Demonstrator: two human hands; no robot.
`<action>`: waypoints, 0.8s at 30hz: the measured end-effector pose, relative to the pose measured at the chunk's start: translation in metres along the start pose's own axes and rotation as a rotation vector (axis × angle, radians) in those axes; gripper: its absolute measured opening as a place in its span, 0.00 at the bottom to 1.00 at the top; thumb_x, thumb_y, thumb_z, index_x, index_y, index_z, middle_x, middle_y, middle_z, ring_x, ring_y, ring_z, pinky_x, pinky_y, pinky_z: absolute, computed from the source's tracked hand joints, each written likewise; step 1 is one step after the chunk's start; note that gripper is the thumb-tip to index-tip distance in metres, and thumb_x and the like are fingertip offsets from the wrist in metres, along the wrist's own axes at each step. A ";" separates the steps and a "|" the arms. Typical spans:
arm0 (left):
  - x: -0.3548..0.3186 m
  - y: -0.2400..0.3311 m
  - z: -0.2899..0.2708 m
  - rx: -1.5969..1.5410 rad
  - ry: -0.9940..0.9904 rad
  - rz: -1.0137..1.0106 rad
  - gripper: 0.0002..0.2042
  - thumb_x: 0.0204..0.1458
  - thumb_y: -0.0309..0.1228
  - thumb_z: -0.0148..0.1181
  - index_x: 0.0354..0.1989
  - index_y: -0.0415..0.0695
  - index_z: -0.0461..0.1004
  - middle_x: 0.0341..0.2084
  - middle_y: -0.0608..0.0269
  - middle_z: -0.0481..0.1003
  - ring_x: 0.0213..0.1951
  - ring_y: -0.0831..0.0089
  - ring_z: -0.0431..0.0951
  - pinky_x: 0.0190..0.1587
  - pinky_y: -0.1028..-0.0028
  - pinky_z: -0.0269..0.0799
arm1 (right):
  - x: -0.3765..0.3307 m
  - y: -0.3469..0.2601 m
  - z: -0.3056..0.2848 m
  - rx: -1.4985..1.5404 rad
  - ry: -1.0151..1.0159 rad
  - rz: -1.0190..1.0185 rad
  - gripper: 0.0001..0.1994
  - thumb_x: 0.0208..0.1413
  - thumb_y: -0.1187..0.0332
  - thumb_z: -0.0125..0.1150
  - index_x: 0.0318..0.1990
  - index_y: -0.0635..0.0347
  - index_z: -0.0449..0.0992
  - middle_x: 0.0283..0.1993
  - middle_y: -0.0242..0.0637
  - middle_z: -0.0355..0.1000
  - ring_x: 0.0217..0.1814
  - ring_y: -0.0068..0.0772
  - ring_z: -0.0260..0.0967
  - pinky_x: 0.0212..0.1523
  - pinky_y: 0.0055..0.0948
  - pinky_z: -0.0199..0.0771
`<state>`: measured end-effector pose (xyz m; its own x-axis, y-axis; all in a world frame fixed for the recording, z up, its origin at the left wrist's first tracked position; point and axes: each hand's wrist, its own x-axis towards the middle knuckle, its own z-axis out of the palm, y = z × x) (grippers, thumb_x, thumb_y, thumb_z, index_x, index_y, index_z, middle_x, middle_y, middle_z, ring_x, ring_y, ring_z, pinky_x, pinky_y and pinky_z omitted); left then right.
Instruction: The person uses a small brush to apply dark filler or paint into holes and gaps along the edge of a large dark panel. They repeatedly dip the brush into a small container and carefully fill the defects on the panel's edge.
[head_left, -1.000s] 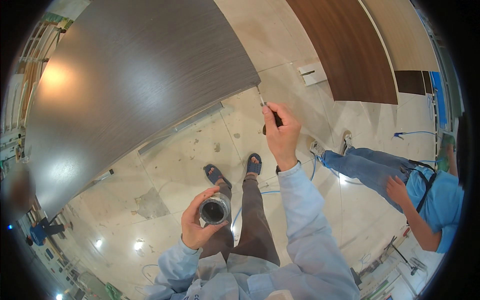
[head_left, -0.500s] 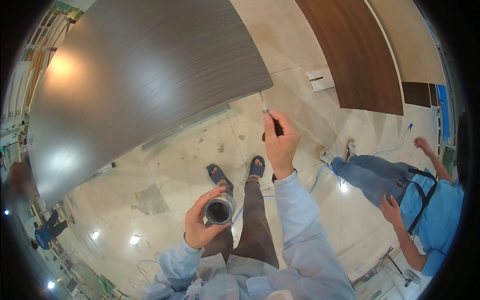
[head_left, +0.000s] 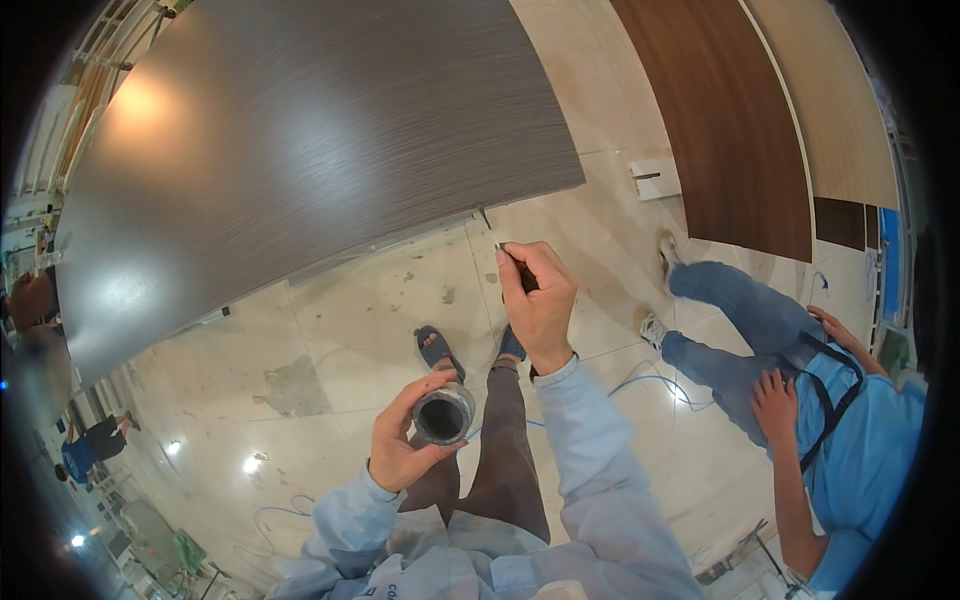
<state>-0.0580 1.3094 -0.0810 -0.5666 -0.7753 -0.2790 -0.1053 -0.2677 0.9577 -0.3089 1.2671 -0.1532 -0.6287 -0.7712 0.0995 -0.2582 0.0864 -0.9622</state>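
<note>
- The floor (head_left: 360,345) spreads beneath everything: pale, glossy tiles, spotted with grey marks and one bigger grey patch left of my feet.
- The dark wood-grain panel (head_left: 330,130) lies in front of me and to my left, its surface throwing back bright patches of light. Its near right corner points toward the brown panel.
- The brown panel (head_left: 735,130) is ahead on my right, across a strip of floor. A pale panel (head_left: 835,110) runs along its far right side.
- A co-worker (head_left: 855,450) in a blue top and jeans is at my right, well apart from my hands, one hand (head_left: 775,405) on a thigh.
- My right hand (head_left: 542,308) is out in front, just short of the dark panel's near edge; its thumb and forefinger are pinched together on a slim tool.
- My left hand (head_left: 400,440) is lower, in front of my legs, fingers and thumb clamped around a round container.
- The round container (head_left: 449,391) is grey, its open mouth facing up at me, dark inside.
- The slim tool (head_left: 486,219) has a dark handle in my grip; its thin tip is at the panel's near edge, though I can't tell if they touch.
</note>
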 end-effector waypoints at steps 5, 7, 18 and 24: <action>-0.007 -0.001 -0.003 0.004 0.020 0.028 0.42 0.38 0.22 0.81 0.67 0.41 0.68 0.66 0.45 0.72 0.67 0.59 0.71 0.70 0.60 0.64 | -0.001 -0.005 -0.005 0.003 0.289 0.104 0.03 0.60 0.77 0.68 0.39 0.66 0.81 0.32 0.34 0.75 0.29 0.20 0.68 0.30 0.24 0.68; -0.005 -0.003 -0.004 0.022 0.020 0.015 0.42 0.38 0.22 0.81 0.67 0.42 0.68 0.66 0.45 0.72 0.67 0.59 0.72 0.70 0.60 0.64 | -0.003 -0.007 0.001 0.026 0.094 0.082 0.03 0.61 0.77 0.68 0.39 0.66 0.81 0.32 0.34 0.75 0.29 0.20 0.68 0.30 0.24 0.68; -0.006 -0.008 -0.005 0.001 0.019 0.028 0.38 0.44 0.19 0.77 0.67 0.39 0.68 0.66 0.47 0.72 0.71 0.55 0.68 0.72 0.60 0.63 | -0.004 0.000 -0.010 0.058 0.159 0.199 0.04 0.60 0.76 0.68 0.41 0.66 0.81 0.33 0.33 0.75 0.27 0.21 0.68 0.28 0.25 0.67; -0.010 -0.013 -0.008 0.038 0.017 0.027 0.38 0.43 0.19 0.78 0.67 0.38 0.68 0.66 0.48 0.72 0.69 0.56 0.70 0.71 0.61 0.65 | -0.007 -0.001 0.006 -0.066 0.063 -0.092 0.04 0.63 0.74 0.68 0.41 0.65 0.81 0.33 0.28 0.75 0.30 0.16 0.67 0.30 0.22 0.67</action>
<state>-0.0442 1.3159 -0.0908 -0.5561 -0.7914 -0.2539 -0.1211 -0.2251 0.9668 -0.3002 1.2684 -0.1540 -0.6447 -0.7366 0.2044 -0.3634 0.0600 -0.9297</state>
